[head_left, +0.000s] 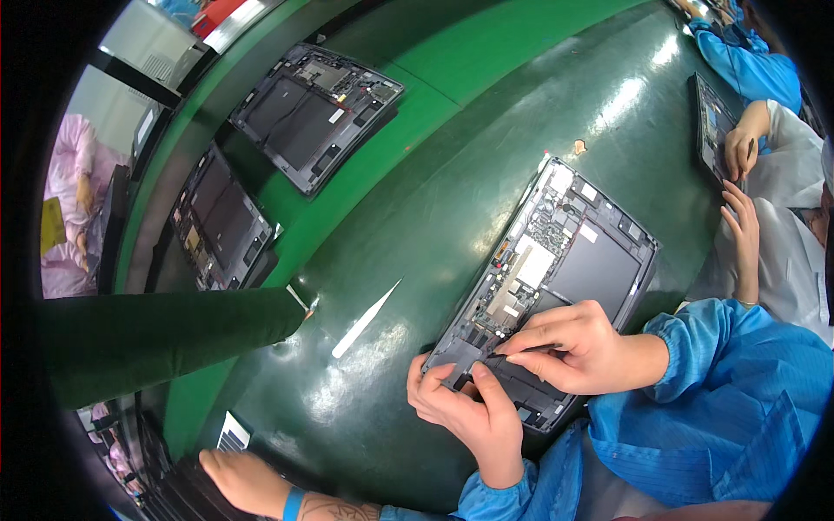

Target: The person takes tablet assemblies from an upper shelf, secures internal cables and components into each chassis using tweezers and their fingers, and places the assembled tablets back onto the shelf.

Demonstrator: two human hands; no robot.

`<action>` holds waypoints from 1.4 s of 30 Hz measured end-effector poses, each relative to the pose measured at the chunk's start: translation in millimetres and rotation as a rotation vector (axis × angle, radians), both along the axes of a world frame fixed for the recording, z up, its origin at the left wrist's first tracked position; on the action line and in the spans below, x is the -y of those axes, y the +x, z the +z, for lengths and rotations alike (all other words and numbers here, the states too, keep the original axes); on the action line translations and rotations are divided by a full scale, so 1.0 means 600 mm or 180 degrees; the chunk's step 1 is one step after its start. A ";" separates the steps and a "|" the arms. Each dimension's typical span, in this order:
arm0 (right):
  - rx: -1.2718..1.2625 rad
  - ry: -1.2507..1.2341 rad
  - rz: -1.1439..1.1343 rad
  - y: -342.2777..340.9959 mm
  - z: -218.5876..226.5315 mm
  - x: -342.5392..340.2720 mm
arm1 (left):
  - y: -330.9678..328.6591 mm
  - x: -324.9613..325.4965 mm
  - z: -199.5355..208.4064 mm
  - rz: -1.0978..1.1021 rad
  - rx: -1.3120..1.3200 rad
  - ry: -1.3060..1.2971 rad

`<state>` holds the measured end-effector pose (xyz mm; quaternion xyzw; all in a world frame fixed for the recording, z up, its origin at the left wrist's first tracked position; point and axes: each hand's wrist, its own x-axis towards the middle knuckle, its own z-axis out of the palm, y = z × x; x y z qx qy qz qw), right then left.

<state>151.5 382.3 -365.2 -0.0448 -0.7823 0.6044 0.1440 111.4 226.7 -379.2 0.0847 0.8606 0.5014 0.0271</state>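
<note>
An opened laptop base lies slantwise in front of me, its circuit board and dark inner panels bare. My left hand grips its near left corner, fingers curled at the edge and thumb over the inside. In my right hand is a slim black tool, which looks like tweezers, pinched between thumb and fingers. Its tip points into the base close to my left thumb. What the tip touches is too small to make out.
A white tapered strip lies left of the base. Two more opened laptop bases sit on the green line beyond. A dark green padded bar juts in. Another person's banded arm reaches in lower left; co-workers' hands work upper right.
</note>
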 end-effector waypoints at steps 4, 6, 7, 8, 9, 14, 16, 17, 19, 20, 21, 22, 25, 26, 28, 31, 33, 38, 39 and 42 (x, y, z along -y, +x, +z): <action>0.0002 -0.0041 0.0034 -0.078 0.090 -0.005 | -0.005 0.005 0.006 -0.0131 -0.0264 -0.0431; 0.0081 -0.0138 0.0049 -0.022 0.013 -0.016 | -0.002 0.008 0.003 -0.0124 -0.0225 -0.0428; 0.0279 -0.0181 0.0163 -0.022 0.012 -0.023 | -0.001 0.007 0.002 -0.0131 -0.0174 -0.0405; 0.0472 -0.0233 0.0279 -0.023 0.010 -0.029 | -0.001 0.004 0.001 -0.0153 -0.0168 -0.0411; 0.0505 -0.0415 0.0325 -0.027 0.010 -0.034 | 0.000 0.001 0.002 -0.0131 -0.0139 -0.0340; 0.0592 -0.0352 0.0756 -0.063 0.003 -0.046 | -0.007 0.009 -0.003 -0.0032 -0.0103 -0.0552; 0.0645 -0.0246 0.0841 -0.054 0.008 -0.063 | -0.003 -0.008 -0.001 0.0015 0.0152 -0.0168; 0.0641 -0.0326 0.0723 -0.049 0.008 -0.068 | -0.001 -0.016 0.003 -0.0011 0.0168 -0.0145; 0.0605 -0.0449 0.0633 -0.048 0.003 -0.072 | 0.000 -0.024 0.013 -0.0056 0.0141 -0.0410; 0.0522 -0.0549 0.0532 -0.046 0.001 -0.076 | 0.001 -0.029 0.013 -0.0063 0.0142 -0.0414; 0.0430 -0.0662 0.0445 -0.049 -0.002 -0.076 | -0.001 -0.030 0.013 -0.0051 0.0134 -0.0412; 0.0425 -0.0675 0.0447 -0.050 -0.005 -0.075 | -0.002 -0.032 0.012 -0.0044 0.0128 -0.0406; 0.0214 -0.0358 0.0513 -0.051 -0.012 -0.077 | -0.004 -0.029 -0.002 0.0042 0.0038 -0.0467; 0.0282 -0.0382 0.0552 -0.051 -0.012 -0.079 | -0.005 -0.031 -0.001 0.0049 0.0034 -0.0476; 0.0353 -0.0407 0.0591 -0.049 -0.010 -0.082 | -0.006 -0.034 -0.002 0.0095 0.0003 -0.0428; 0.0460 -0.0747 0.0649 -0.046 -0.002 -0.087 | -0.006 -0.033 -0.001 0.0014 -0.0045 -0.0521; 0.0483 -0.0659 0.0784 -0.046 -0.001 -0.089 | -0.006 -0.033 -0.002 0.0014 -0.0039 -0.0529; 0.0114 -0.0318 0.0742 -0.044 -0.011 -0.085 | -0.003 -0.035 -0.006 0.0047 0.0010 -0.0434; 0.0107 -0.0237 0.0717 -0.043 -0.012 -0.084 | -0.003 -0.035 -0.006 0.0043 -0.0010 -0.0440; -0.0076 -0.0025 0.0675 -0.087 0.049 -0.071 | -0.003 -0.032 -0.007 0.0049 -0.0059 -0.0436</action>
